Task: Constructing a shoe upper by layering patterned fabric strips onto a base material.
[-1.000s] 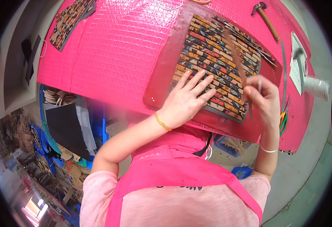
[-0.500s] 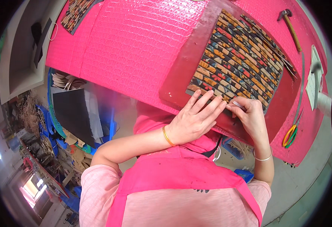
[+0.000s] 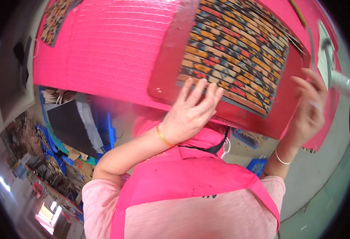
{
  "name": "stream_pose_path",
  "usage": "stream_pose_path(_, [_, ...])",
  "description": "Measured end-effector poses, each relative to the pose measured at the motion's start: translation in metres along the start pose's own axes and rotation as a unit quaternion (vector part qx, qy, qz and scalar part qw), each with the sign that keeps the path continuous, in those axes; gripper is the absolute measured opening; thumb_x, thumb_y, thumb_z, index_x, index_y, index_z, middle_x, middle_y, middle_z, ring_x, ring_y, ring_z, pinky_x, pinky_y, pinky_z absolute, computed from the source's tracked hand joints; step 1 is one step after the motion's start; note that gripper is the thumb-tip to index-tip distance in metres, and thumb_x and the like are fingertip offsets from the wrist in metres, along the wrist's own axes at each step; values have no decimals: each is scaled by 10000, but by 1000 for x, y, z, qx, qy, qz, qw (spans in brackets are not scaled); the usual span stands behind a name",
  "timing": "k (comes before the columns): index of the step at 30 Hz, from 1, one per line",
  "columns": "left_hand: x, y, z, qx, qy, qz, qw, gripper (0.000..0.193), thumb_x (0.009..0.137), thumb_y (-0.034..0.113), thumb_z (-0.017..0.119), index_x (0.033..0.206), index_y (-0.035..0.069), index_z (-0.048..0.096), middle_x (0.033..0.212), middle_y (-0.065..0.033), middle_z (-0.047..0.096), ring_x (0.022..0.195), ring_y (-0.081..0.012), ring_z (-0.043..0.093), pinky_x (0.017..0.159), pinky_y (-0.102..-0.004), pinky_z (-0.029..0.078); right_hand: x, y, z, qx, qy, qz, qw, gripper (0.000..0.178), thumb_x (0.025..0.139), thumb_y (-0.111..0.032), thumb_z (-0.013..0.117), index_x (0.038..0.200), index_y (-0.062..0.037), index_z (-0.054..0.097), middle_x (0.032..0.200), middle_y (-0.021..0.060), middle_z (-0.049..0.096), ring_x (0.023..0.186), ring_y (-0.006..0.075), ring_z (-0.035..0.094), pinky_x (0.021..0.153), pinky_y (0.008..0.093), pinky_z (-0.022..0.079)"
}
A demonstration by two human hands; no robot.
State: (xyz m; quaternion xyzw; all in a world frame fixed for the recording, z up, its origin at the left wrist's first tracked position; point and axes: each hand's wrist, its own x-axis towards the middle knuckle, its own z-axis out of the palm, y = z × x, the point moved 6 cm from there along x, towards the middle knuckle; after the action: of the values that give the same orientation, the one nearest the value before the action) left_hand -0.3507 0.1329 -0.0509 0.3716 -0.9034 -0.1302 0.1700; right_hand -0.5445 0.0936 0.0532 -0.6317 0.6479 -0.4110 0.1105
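A panel of parallel floral-patterned strips [image 3: 234, 51], black with orange, red and cream, lies on a dark red board [image 3: 165, 67]. Grey backing shows along its edges. My left hand [image 3: 193, 111] rests spread with its fingertips on the panel's near left edge, where a plain brownish strip [image 3: 244, 102] runs. Off the panel's right side, my right hand [image 3: 308, 109] is raised and smeared by motion. Its index and middle fingers reach out, while a small whitish flat tool [image 3: 315, 105] appears tucked among the other fingers. Loose narrow strips [image 3: 296, 44] lie along the panel's far right side.
The table has a shiny pink cover [image 3: 103, 51]. Another floral piece [image 3: 55, 22] lies far left. A hammer handle [image 3: 297, 12], a pale pad [image 3: 325, 51] and a white spool [image 3: 342, 81] sit at the right. Below the table's left edge stands a bin with a black sheet [image 3: 73, 127].
My right hand has left the panel's near edge and swung right. My left hand stays on the edge. The whole view has shifted, and the scissors at the right no longer show.
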Motion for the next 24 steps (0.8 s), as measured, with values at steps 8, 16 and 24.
stream_pose_path(8, [14, 17, 8, 74, -34, -37, 996, 595, 752, 314, 657, 1312, 307, 458, 1125, -161, 455, 1121, -392, 399, 966, -603, 304, -52, 39, -15, 382, -74, 82, 917, 532, 947, -482, 335, 814, -4, 527, 720, 77, 497, 689, 198, 474, 666, 331, 410])
stream_pose_path(16, [21, 26, 11, 132, -64, -33, 989, 647, 732, 430, 627, 1333, 427, 387, 1056, -186, 434, 1045, -410, 437, 916, -637, 324, -78, 55, 16, 266, -118, 152, 945, 184, 928, -137, 500, 862, 27, 550, 814, 74, 538, 670, 113, 499, 617, 219, 401])
stream_pose_path(24, [24, 27, 9, 131, -65, -36, 989, 627, 737, 431, 620, 1325, 420, 402, 1038, -190, 443, 1034, -409, 452, 896, -639, 342, -83, 55, 36, 94, -150, 99, 979, 160, 902, -123, 531, 809, 1, 569, 693, 73, 544, 625, 170, 510, 566, 276, 394])
